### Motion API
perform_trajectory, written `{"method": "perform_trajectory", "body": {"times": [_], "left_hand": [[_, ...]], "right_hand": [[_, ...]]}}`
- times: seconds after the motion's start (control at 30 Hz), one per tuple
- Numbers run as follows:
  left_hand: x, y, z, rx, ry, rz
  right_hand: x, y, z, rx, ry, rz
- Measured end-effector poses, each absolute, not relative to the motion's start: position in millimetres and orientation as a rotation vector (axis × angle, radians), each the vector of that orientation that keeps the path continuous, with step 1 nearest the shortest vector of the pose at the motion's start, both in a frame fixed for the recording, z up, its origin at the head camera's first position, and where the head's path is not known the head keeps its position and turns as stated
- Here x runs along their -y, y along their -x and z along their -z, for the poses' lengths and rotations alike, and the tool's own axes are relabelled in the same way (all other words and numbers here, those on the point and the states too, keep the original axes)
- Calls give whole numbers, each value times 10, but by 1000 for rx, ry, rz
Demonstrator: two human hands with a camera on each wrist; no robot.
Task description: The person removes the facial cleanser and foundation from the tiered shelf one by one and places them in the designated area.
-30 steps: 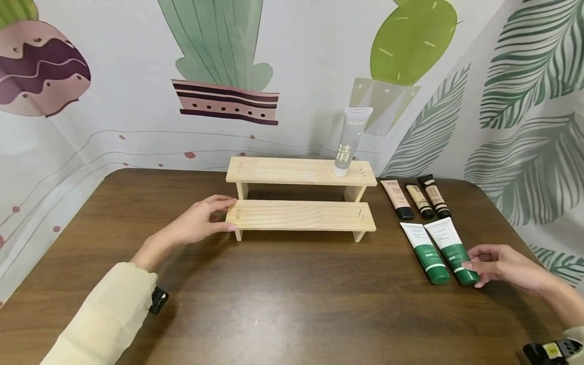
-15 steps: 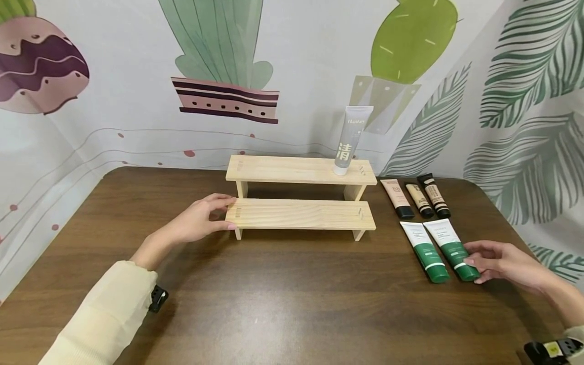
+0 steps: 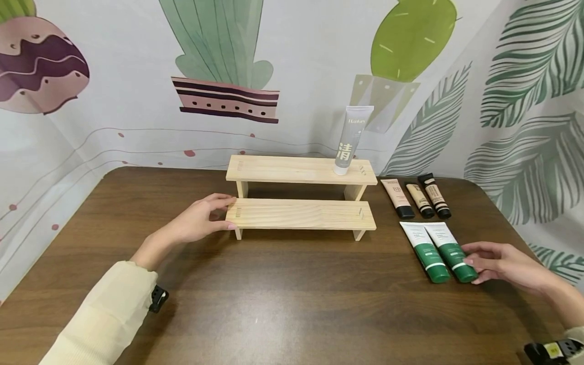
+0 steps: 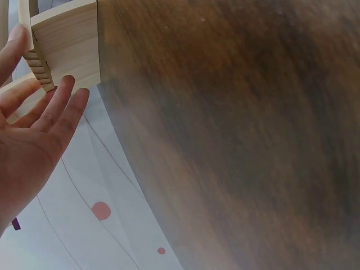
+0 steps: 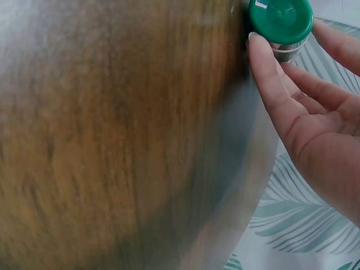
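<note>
A two-step wooden display stand [image 3: 301,214] stands on the table. At the left end of its lower step, my left hand [image 3: 197,219] holds the board, thumb at the front corner and fingertips at the back corner; the other fingers stay off it in the left wrist view. On the right, two white-and-green squeeze tubes lie side by side. My right hand [image 3: 506,264] pinches the right tube [image 3: 451,252] near its green cap [image 5: 283,19], thumb on one side and fingers on the other. The left tube [image 3: 426,252] lies close against it.
A grey squeeze tube [image 3: 350,139] stands upright on the upper step's right part. Behind the green tubes lie a pink BB tube [image 3: 396,197], a small beige tube [image 3: 418,200] and a black-and-beige tube [image 3: 435,195]. A patterned cloth [image 3: 310,61] hangs behind the table [image 3: 274,304].
The right white-and-green tube has shifted slightly left and back under my right hand, closer to its neighbour. My left hand and the stand have not visibly moved.
</note>
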State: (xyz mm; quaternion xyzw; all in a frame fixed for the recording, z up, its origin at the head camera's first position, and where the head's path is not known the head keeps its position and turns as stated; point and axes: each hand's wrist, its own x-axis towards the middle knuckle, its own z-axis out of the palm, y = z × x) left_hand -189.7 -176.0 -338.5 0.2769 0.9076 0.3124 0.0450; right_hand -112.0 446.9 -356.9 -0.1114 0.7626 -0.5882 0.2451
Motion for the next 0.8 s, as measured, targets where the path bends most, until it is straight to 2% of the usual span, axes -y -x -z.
{"method": "perform_trajectory", "body": {"times": [0.4,0.8], "left_hand": [[1764,1900,3388,-2765,-847,-975],[1775,1912,3401,-2765,-841,-973]], "right_hand": [[-4468,1124,3531,-2226,262,1499],[-4471,1177,3338,-2284,410,1473]]}}
